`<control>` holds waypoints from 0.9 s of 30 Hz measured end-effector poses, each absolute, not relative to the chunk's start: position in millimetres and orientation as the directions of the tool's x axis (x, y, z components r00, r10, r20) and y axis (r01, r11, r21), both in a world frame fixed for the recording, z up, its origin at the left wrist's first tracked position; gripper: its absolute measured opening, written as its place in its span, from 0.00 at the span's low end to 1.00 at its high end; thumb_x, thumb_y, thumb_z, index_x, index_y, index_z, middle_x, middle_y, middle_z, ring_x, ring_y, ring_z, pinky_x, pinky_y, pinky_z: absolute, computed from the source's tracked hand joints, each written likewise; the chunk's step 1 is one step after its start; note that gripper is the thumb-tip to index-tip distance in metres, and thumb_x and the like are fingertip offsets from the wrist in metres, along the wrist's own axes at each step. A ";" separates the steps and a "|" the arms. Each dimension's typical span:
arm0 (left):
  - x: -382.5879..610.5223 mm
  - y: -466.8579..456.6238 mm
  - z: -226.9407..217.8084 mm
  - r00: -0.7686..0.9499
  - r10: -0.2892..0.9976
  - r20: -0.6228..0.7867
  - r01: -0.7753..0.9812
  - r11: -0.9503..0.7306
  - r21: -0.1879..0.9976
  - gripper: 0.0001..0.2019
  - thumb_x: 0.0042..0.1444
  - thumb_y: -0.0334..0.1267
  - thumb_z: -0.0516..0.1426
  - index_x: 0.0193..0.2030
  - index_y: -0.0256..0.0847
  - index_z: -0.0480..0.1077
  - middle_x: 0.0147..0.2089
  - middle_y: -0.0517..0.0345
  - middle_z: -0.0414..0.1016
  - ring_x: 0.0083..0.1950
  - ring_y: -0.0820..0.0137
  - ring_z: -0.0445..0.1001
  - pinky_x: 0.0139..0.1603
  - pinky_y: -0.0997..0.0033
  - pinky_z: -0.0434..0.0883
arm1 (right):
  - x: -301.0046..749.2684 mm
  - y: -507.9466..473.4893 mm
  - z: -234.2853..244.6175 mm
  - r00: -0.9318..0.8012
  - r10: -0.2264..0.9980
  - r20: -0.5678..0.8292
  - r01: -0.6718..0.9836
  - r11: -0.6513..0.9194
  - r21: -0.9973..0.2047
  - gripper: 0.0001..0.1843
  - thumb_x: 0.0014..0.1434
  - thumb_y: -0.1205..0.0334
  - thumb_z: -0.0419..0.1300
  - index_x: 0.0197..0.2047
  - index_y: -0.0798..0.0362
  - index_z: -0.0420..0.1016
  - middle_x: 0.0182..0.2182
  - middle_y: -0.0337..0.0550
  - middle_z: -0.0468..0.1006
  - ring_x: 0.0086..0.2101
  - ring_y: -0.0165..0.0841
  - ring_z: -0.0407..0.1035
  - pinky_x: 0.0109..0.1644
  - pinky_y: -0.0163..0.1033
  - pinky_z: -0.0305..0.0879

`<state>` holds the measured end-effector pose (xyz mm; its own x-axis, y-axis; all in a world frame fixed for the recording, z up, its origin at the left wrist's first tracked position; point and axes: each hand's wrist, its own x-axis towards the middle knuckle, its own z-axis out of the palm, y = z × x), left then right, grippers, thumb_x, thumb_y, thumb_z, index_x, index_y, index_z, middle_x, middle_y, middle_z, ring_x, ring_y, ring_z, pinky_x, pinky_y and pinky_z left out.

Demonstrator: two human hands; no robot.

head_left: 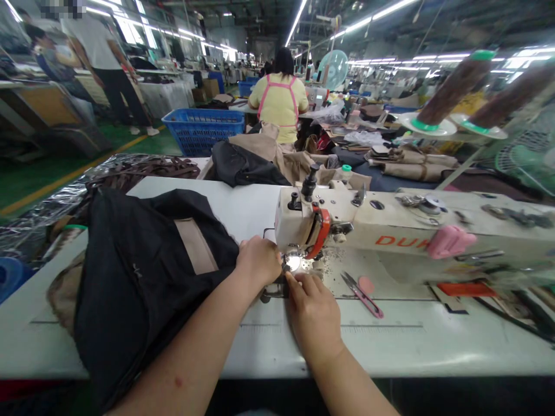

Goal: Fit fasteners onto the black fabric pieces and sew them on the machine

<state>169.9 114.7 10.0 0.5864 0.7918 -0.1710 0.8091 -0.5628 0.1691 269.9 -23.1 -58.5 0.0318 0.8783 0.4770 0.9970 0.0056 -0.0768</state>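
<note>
My left hand (259, 264) is closed at the right edge of a black fabric piece (117, 277), beside the needle area of a sewing machine (299, 216). The fabric lies bunched over the left of the white table, with a tan strip (196, 245) on it. My right hand (315, 312) is close to the left one, fingers bent together and fingertips at a small dark edge by the presser foot. What those fingertips hold is too small to make out. A bright lamp spot (295, 263) shines at the needle, and the hands partly hide the stitching place.
Pink thread snips (368, 300) and a pink disc (366, 284) lie right of my right hand. Brown thread cones (455, 89) stand above the machine. Black and tan fabric (247, 164) is heaped behind the table. A blue crate (206, 130) and a seated person (280, 98) are farther back.
</note>
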 end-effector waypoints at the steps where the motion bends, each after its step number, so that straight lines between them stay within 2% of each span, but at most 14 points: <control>1: 170.1 114.7 10.1 0.588 0.790 -0.172 0.808 -0.565 0.168 0.13 0.61 0.37 0.55 0.40 0.43 0.83 0.45 0.46 0.85 0.52 0.52 0.79 0.53 0.57 0.72 | 269.8 -23.0 -58.2 0.033 0.876 0.481 0.997 0.006 -0.079 0.15 0.71 0.68 0.53 0.55 0.57 0.78 0.39 0.50 0.79 0.38 0.38 0.69 0.41 0.43 0.67; 5: 171.0 115.0 9.1 0.588 0.791 -0.167 0.808 -0.565 0.168 0.13 0.61 0.37 0.55 0.39 0.42 0.83 0.44 0.45 0.85 0.51 0.52 0.80 0.51 0.57 0.73 | 269.5 -22.9 -58.3 0.053 0.866 0.498 0.994 0.003 -0.112 0.15 0.70 0.68 0.54 0.55 0.56 0.78 0.40 0.50 0.79 0.39 0.38 0.68 0.42 0.43 0.66; 10: 173.9 118.6 5.5 0.563 0.812 -0.151 0.823 -0.536 0.186 0.13 0.62 0.38 0.55 0.41 0.41 0.83 0.45 0.43 0.84 0.54 0.49 0.78 0.54 0.53 0.72 | 270.0 -20.8 -57.9 0.065 0.876 0.478 0.995 -0.019 -0.101 0.16 0.69 0.68 0.56 0.57 0.56 0.77 0.40 0.50 0.78 0.39 0.39 0.67 0.40 0.43 0.66; 20: 178.9 129.4 4.3 0.529 0.839 -0.129 0.836 -0.489 0.249 0.14 0.60 0.38 0.58 0.50 0.46 0.81 0.51 0.44 0.84 0.57 0.46 0.78 0.55 0.48 0.71 | 268.7 -15.2 -55.8 0.122 0.879 0.461 0.990 -0.076 -0.118 0.20 0.67 0.69 0.55 0.60 0.54 0.75 0.36 0.50 0.74 0.37 0.40 0.64 0.40 0.44 0.64; 27: 178.5 131.6 4.0 0.520 0.845 -0.123 0.837 -0.476 0.271 0.16 0.58 0.40 0.60 0.52 0.49 0.80 0.52 0.47 0.84 0.60 0.48 0.76 0.57 0.53 0.71 | 271.2 -16.4 -58.6 0.134 0.899 0.417 0.986 -0.080 -0.146 0.25 0.64 0.69 0.58 0.64 0.54 0.72 0.36 0.49 0.73 0.38 0.42 0.64 0.41 0.45 0.63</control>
<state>178.5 131.6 4.0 0.5205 0.8451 -0.1225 0.8366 -0.4759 0.2713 271.2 -16.4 -58.6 0.1344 0.8989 0.4170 0.9860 -0.0796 -0.1464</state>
